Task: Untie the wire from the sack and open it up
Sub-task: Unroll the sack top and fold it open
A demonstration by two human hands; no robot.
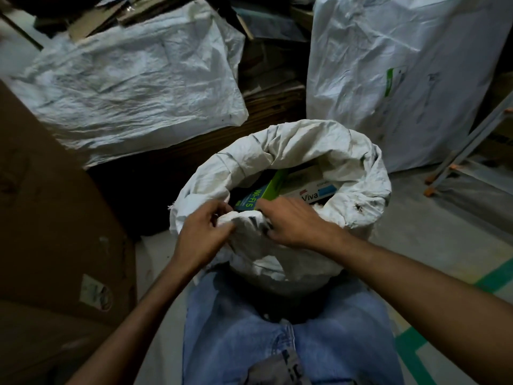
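A white woven sack point(311, 145) stands on the floor between my knees, its mouth open and its rim rolled outward. Inside lie a green and blue box marked "Wi-Fi 5" point(261, 193) and a white box marked "Viva" point(313, 190). My left hand point(202, 232) pinches the near rim of the sack. My right hand point(294, 223) grips the same near rim just to the right, fingers curled over the fabric. No wire shows anywhere in view.
A large brown carton point(50, 218) stands at the left. A filled white sack point(133, 87) lies behind it, and a tall white sack point(397, 70) stands at the back right. Metal ladder legs with orange feet point(455, 159) are at the right. Flattened cardboard point(272, 79) is stacked behind.
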